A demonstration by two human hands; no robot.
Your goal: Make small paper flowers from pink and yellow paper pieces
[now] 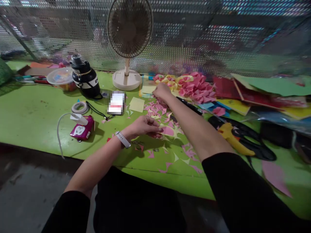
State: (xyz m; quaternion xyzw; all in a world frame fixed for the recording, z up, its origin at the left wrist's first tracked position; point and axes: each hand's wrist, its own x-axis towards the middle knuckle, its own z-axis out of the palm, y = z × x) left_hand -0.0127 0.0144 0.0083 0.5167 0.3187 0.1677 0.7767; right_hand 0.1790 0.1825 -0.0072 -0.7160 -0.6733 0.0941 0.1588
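Note:
Between the thumb and fingers of my left hand (pixel 147 127) is a pink paper petal (pixel 167 130), held low over the green table. My right hand (pixel 162 91) reaches across to the back, its fingers bent down and drawn together beside a stack of yellow paper sheets (pixel 148 88). Whatever is at those fingertips is too small to make out. Pink paper scraps (pixel 155 109) lie heaped between the two hands. A pile of folded pink paper flowers (pixel 198 87) sits just right of my right hand. A square yellow paper (pixel 137 104) rests left of the scraps.
A fan (pixel 128 29) stands at the back before a perforated metal screen (pixel 194 38). On the left are a black bottle (pixel 85 77), a phone (pixel 116 103), a tape roll (pixel 79 107) and a purple power socket (pixel 82 129). Rightward lies a yellow-handled tool (pixel 233 139).

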